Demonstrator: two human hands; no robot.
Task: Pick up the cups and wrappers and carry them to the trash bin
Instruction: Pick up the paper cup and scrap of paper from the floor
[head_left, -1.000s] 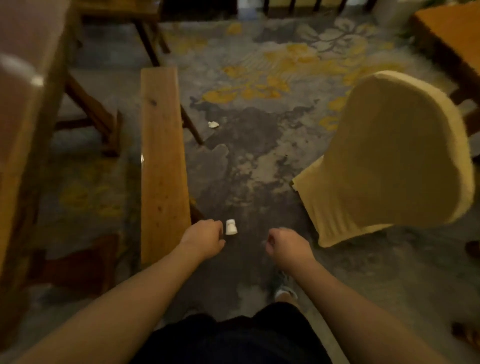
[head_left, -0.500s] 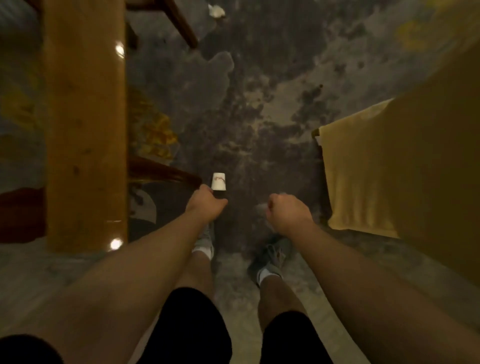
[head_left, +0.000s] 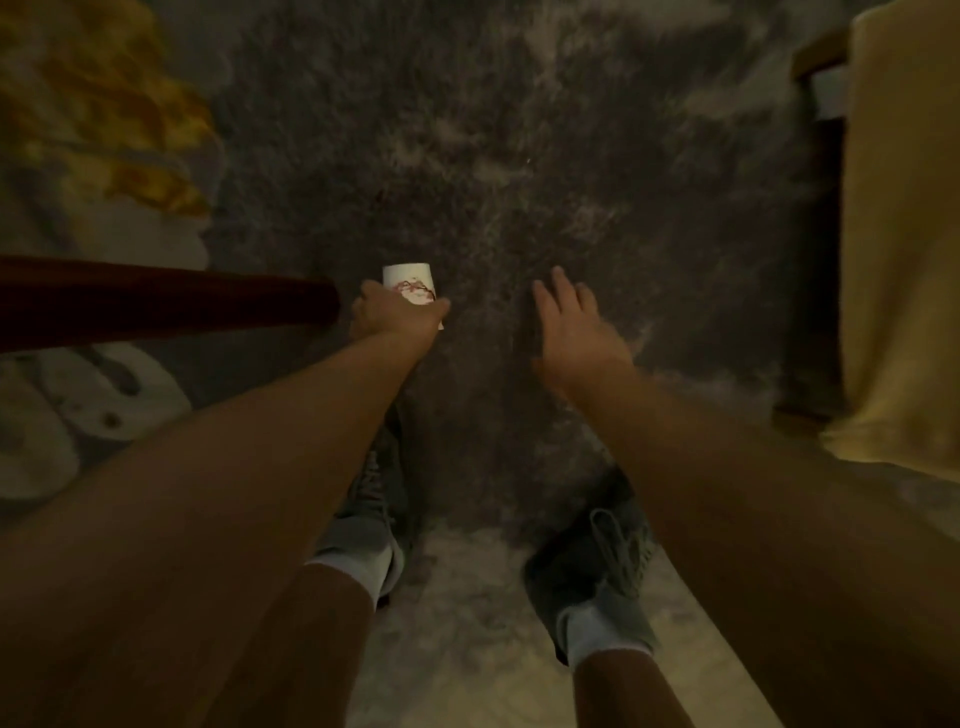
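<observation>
A white paper cup (head_left: 409, 281) with a red print lies on the dark patterned carpet, just ahead of my feet. My left hand (head_left: 395, 317) is wrapped around its near end, thumb on the right side, fingers on the left. My right hand (head_left: 574, 325) hovers to the right of the cup, palm down, fingers spread, holding nothing. No wrapper and no trash bin are in view.
A dark red-brown wooden bench leg (head_left: 166, 301) reaches in from the left, ending right beside my left hand. A chair with a yellow cloth cover (head_left: 904, 260) fills the right edge. My two grey shoes (head_left: 597, 566) stand on the carpet below my hands.
The view has dropped closer to the floor. My left hand has closed around the cup. My right hand has gone from a fist to spread fingers.
</observation>
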